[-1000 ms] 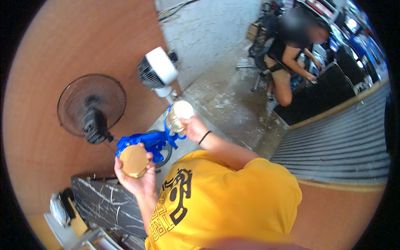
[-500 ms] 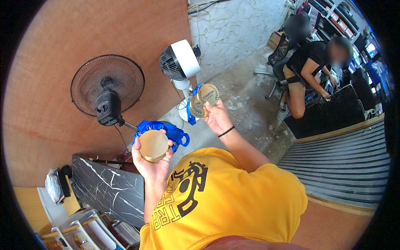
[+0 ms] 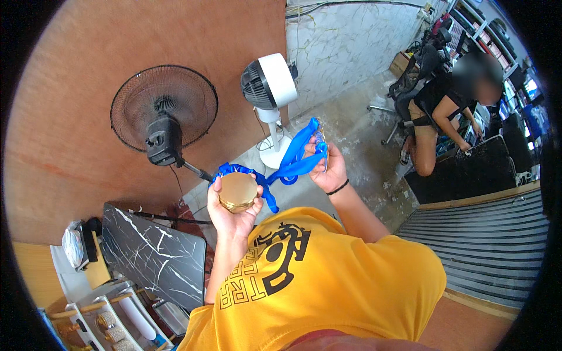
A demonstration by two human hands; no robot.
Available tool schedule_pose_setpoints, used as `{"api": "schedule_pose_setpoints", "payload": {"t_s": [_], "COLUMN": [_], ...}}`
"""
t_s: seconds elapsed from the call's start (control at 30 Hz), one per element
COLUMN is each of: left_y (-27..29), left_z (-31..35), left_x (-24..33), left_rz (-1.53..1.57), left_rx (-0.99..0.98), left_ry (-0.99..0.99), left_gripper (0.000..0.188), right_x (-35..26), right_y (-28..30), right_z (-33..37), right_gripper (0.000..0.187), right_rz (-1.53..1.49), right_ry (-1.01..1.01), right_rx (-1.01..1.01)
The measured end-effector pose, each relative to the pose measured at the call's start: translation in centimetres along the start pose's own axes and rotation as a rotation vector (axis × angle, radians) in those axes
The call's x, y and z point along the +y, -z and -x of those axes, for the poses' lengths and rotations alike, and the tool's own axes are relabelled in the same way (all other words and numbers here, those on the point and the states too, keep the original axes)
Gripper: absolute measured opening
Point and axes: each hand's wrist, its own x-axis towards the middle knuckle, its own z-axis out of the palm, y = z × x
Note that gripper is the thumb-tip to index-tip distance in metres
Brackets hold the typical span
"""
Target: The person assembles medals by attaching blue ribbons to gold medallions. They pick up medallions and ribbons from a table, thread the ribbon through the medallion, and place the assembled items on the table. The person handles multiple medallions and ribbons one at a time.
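Observation:
My left hand (image 3: 231,215) grips a stack of round gold medals (image 3: 238,190), the top one showing a plain, smooth face. Blue ribbons (image 3: 225,169) bunch behind that stack. My right hand (image 3: 329,171), with a black band at the wrist, is closed on medals (image 3: 319,142) turned nearly edge-on, so their faces are hidden. From these, a blue ribbon (image 3: 293,158) stretches down and left toward the stack in my left hand. How many medals each hand has cannot be made out.
A black pedestal fan (image 3: 164,114) and a white fan (image 3: 275,82) stand ahead. A marble-patterned black tabletop (image 3: 155,251) and a rack (image 3: 111,322) are at lower left. To the right, a person (image 3: 436,111) in black works by a black panel (image 3: 462,167), beside a corrugated sheet (image 3: 480,245).
My right hand has turned its medals from face-on to edge-on, and their ribbon now spans between my hands. The whole view has shifted slightly.

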Motion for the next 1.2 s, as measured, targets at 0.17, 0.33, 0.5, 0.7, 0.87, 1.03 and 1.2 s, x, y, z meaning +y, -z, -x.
{"api": "schedule_pose_setpoints", "payload": {"t_s": [0.17,0.33,0.5,0.7,0.87,1.03,1.2], "left_y": [-1.3,-2.6,-4.2,-6.5,-7.5,-8.4,-9.3], "left_z": [-1.1,-2.5,-3.7,-5.0,-6.0,-7.3,-8.3], "left_x": [-1.0,-2.4,-4.1,-6.1,-7.3,-8.2,-8.8], "left_rz": [-0.059,-0.096,-0.149,-0.209,-0.241,-0.266,-0.280], "left_rx": [-0.034,-0.053,-0.064,-0.109,-0.146,-0.169,-0.179], "left_ry": [0.003,0.072,0.151,0.219,0.299,0.380,0.468], "left_gripper": [0.054,0.054,0.056,0.057,0.056,0.055,0.055], "right_x": [1.0,1.9,1.1,0.4,-0.2,-0.7,-1.5], "right_y": [-3.3,-4.8,-6.0,-7.3,-7.5,-7.6,-8.0], "right_z": [-0.1,-0.7,0.7,2.4,3.6,4.5,5.0], "right_gripper": [0.018,0.027,0.028,0.029,0.031,0.028,0.032], "right_rz": [0.613,0.853,0.847,0.864,0.876,0.892,0.909], "right_ry": [0.482,0.884,0.961,1.035,1.110,1.200,1.264], "right_rx": [0.299,0.409,0.376,0.362,0.366,0.407,0.417]}}
